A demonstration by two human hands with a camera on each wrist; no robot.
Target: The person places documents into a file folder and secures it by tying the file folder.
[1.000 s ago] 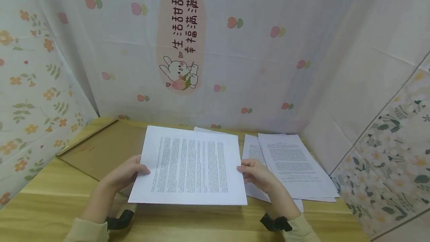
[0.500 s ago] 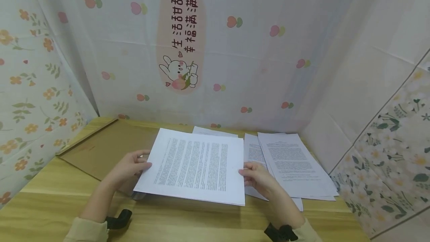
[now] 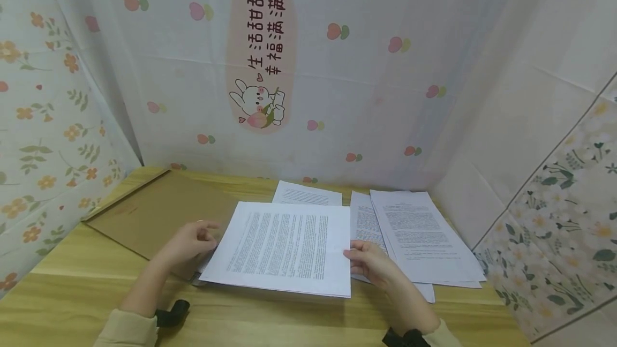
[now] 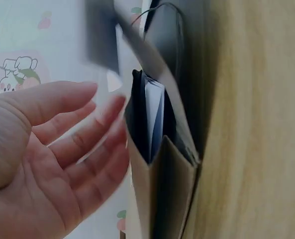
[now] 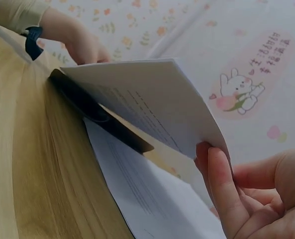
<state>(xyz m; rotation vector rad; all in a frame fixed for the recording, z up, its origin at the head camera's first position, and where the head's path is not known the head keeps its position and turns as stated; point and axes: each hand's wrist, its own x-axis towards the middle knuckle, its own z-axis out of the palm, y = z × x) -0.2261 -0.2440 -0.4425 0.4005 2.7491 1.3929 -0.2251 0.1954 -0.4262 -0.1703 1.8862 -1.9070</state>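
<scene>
My right hand (image 3: pixel 373 264) pinches the right edge of a thin stack of printed sheets (image 3: pixel 279 248), thumb on top. The stack is tilted above the table, as the right wrist view shows its underside (image 5: pixel 127 82). On the left lies a brown paper document folder (image 3: pixel 159 210), partly hidden by the stack. My left hand (image 3: pixel 188 242) is over the folder near the stack's left edge, its fingers loosely bent and holding nothing. In the left wrist view the folder's gusseted side (image 4: pixel 174 184) gapes, with white papers (image 4: pixel 154 99) inside and a thin cord above.
More printed sheets (image 3: pixel 419 234) lie overlapping at the right of the wooden table (image 3: pixel 270 323). Another printed sheet (image 3: pixel 308 195) shows behind the held stack. Patterned cloth (image 3: pixel 361 95) hangs behind the table and at both sides.
My left hand has let go of the stack's left edge and curled its fingers beside it. The stack has shifted right and tipped lower, still pinched in my right hand.
</scene>
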